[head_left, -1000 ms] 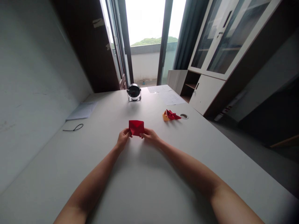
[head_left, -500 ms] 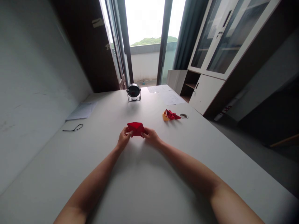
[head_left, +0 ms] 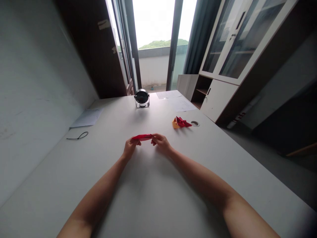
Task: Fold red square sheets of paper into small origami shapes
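Observation:
A folded piece of red paper (head_left: 143, 137) spans the gap between my two hands, seen nearly edge-on as a narrow strip. My left hand (head_left: 130, 146) pinches its left end between thumb and fingers. At the other end, my right hand (head_left: 159, 142) grips the paper, fingers curled beneath. Both hands are just over the white table (head_left: 148, 191). Beyond my right hand lie red folded paper pieces (head_left: 182, 122) with an orange folded paper (head_left: 175, 123) against their left side.
A roll of tape (head_left: 195, 123) lies right of the red pieces. At the back stands a round black device (head_left: 142, 98) on a metal stand. Paper sheets (head_left: 184, 103) lie back right, another sheet (head_left: 86, 117) at left, near a black cable tie (head_left: 78, 136).
The red paper has tipped from showing its broad, pointed face to a thin edge-on strip. Both hands have turned with it, keeping hold of its ends.

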`<state>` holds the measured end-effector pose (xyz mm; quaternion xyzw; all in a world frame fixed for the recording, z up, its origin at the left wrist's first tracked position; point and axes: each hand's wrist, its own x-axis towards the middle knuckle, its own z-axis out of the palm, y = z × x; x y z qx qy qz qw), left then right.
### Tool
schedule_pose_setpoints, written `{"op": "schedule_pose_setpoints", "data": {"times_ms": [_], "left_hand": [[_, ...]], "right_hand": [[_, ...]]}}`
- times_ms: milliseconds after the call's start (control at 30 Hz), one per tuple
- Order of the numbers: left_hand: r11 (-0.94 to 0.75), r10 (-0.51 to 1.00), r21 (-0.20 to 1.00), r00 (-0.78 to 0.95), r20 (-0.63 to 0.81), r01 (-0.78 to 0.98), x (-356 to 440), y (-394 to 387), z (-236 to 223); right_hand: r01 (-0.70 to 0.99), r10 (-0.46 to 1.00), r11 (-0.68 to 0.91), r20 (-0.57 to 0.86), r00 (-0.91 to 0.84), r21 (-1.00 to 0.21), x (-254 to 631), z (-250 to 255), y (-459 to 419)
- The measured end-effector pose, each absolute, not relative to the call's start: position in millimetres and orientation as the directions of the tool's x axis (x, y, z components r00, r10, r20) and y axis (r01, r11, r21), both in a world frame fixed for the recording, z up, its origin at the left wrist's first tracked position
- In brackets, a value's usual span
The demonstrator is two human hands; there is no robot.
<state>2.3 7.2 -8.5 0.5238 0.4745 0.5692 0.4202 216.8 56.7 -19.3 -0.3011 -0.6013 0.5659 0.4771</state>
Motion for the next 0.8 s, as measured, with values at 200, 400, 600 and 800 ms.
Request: {"op": "schedule_pose_setpoints", "data": {"times_ms": [200,400,600,800], "left_hand": [[-0.153,0.988,0.987,-0.037,0.151,-0.050,6,4,-3],[-0.115,0.992,0.993,0.049,0.116,-0.023,7,-2,0],[-0.109,0.994,0.994,0.002,0.109,-0.026,7,0,-3],[-0.121,0.992,0.990,0.027,0.123,-0.071,11,0,-2]], "right_hand": [[-0.265,0.873,0.120,0.229,-0.431,-0.957,219,-16,56],[-0.160,0.876,0.193,0.243,-0.417,-0.968,221,-9,52],[-0.072,0.909,0.222,0.233,-0.345,-0.972,219,-11,54],[-0.109,0.908,0.221,0.245,-0.339,-0.969,216,-14,54]]}}
